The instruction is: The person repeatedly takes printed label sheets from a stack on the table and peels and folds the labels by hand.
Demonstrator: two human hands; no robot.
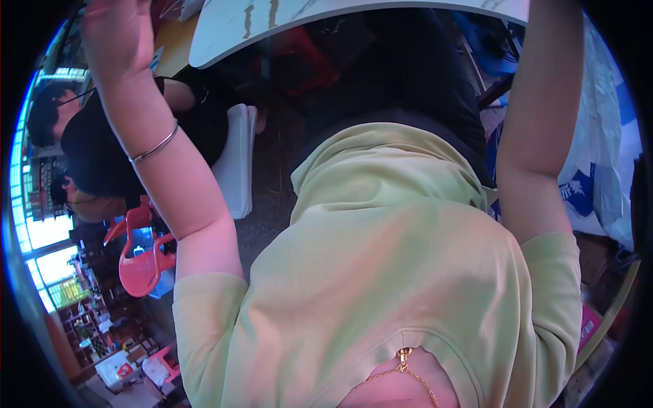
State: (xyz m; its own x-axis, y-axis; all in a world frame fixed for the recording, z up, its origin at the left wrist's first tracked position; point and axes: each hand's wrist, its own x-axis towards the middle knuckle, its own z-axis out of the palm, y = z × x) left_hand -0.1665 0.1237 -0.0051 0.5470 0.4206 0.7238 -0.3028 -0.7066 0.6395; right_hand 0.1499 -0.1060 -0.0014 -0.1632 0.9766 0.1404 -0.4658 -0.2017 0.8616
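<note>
My left arm reaches up the left side of the view, with a thin metal bangle [155,143] round the forearm. Only the lower part of my left hand [119,34] shows at the top left; the frame edge cuts off its fingers, so what they do is hidden. It appears left of the white table [224,41] with its brownish marks, apart from the visible edge. On the right, my other forearm runs out past the top edge, and my right hand is outside the frame.
A person in a black top [102,149] is at the left. Near them stand a red plastic chair [143,272] and a whitish flat-sided object [235,163]. Pale plastic bags [605,149] hang or lie by my right arm. Cluttered shelves [85,333] fill the lower left.
</note>
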